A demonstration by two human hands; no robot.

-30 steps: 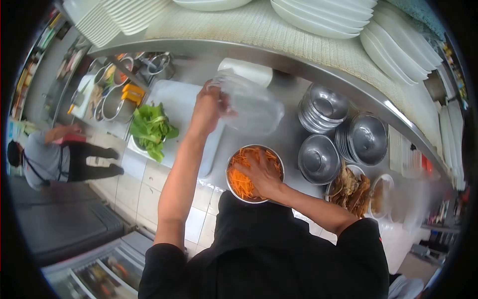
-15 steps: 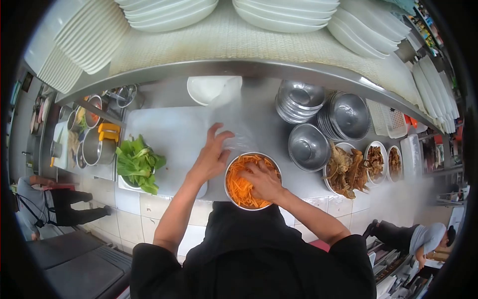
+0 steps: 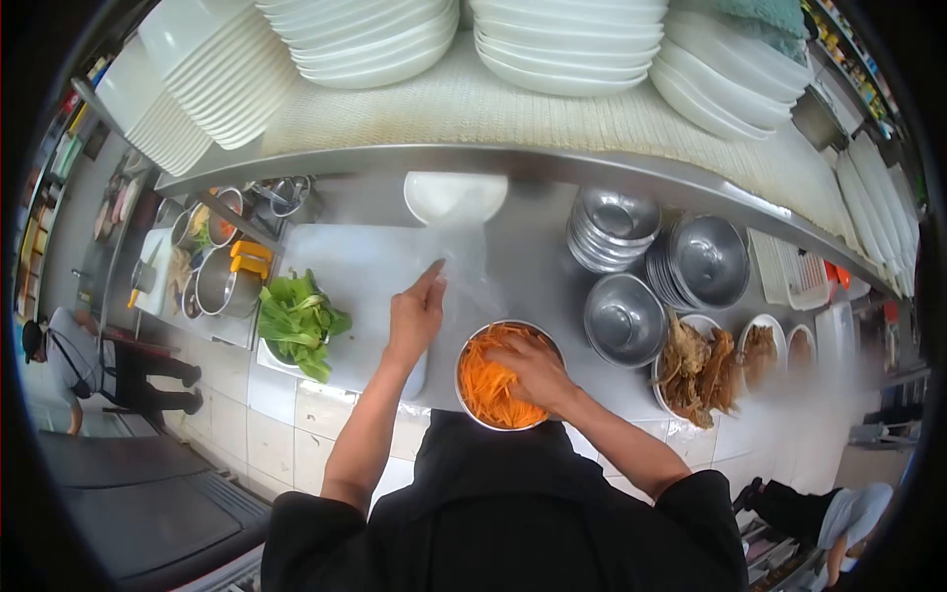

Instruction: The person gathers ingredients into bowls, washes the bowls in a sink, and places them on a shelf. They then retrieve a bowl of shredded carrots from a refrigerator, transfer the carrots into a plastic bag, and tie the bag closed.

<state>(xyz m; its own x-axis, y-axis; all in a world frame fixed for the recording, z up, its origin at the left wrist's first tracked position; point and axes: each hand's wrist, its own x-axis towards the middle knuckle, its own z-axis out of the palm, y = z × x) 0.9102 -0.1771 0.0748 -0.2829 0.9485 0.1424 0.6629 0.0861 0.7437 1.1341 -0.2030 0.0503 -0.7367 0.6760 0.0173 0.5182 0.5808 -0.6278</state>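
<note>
My right hand (image 3: 533,372) is inside a round metal bowl (image 3: 559,357) of shredded carrot (image 3: 486,383), its fingers curled into the orange strands, tips partly buried. The bowl sits at the counter's front edge, close to my body. Left of it, my left hand (image 3: 417,314) hovers over the right side of a white cutting board (image 3: 380,259), index finger stretched forward and thumb apart. Just beyond those fingers lies a clear plastic bag (image 3: 464,261); whether they touch it is hard to see. Behind the bag is a white bowl (image 3: 456,197).
Leafy greens (image 3: 299,321) fill a container on the left. Stacked metal bowls (image 3: 614,229), a single metal bowl (image 3: 625,321) and a dish of brown dried pieces (image 3: 698,370) stand right. A metal shelf (image 3: 473,158) with white plates overhangs the counter. Two people are farther off.
My left hand has gone from spread, curved fingers to a stretched index finger. My right hand stays in the carrot, its fingers sunk a little differently. The whole view has shifted slightly.
</note>
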